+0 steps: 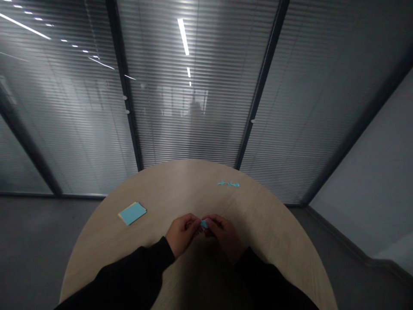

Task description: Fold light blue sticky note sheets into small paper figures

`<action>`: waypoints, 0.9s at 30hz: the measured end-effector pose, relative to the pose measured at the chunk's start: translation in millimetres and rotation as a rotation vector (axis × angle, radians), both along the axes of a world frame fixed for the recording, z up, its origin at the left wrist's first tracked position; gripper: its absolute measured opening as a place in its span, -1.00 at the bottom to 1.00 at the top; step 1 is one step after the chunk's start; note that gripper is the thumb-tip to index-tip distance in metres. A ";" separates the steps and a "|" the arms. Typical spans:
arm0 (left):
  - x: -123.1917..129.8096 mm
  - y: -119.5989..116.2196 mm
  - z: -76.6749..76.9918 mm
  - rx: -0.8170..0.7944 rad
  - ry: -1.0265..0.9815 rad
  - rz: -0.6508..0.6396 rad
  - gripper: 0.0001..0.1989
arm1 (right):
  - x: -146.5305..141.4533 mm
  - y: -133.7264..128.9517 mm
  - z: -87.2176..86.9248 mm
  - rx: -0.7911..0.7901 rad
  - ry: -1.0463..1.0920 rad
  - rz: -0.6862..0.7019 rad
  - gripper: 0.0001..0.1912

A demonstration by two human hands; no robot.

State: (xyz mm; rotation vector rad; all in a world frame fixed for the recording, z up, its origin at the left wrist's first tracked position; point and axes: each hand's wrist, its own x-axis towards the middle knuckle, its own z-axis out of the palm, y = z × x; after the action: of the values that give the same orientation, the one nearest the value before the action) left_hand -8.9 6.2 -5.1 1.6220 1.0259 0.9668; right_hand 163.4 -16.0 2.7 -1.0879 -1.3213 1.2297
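Round tbl point(284, 245): L hand point(181, 234) & R hand point(225, 234) curled, both pinching sm. blue paper pc. point(204, 223)

- The head camera looks forward and down over the table point(180, 185) from its near side.
- The near edge falls below the view; the curved far edge shows whole.
- The left hand point(181, 234) and right hand point(227, 239) are close, low and central.
- Blinds point(193, 142) beyond the far edge fill the upper half.

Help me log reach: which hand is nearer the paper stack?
Left. The left hand is right of the paper stack and slightly closer to the person; the right hand is farther right, beyond the left hand.
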 end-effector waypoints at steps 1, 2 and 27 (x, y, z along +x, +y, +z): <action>-0.2 0.0 -0.4 0.016 0.018 0.008 -0.59 | -0.3 -0.1 0.0 0.007 -0.005 0.004 -0.62; -0.5 0.1 -0.9 0.032 0.033 0.015 -0.59 | -0.5 0.0 -0.5 0.015 -0.013 0.005 -0.62; 1.6 -5.7 8.0 0.093 0.006 -0.022 -0.67 | 1.7 -0.8 -1.4 0.144 -0.148 -0.054 -0.71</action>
State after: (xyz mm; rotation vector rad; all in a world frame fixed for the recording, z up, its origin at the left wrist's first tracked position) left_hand -7.3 0.5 2.8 1.7094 0.9776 1.0087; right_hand 165.1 -16.8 1.3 -1.1207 -1.4595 1.0134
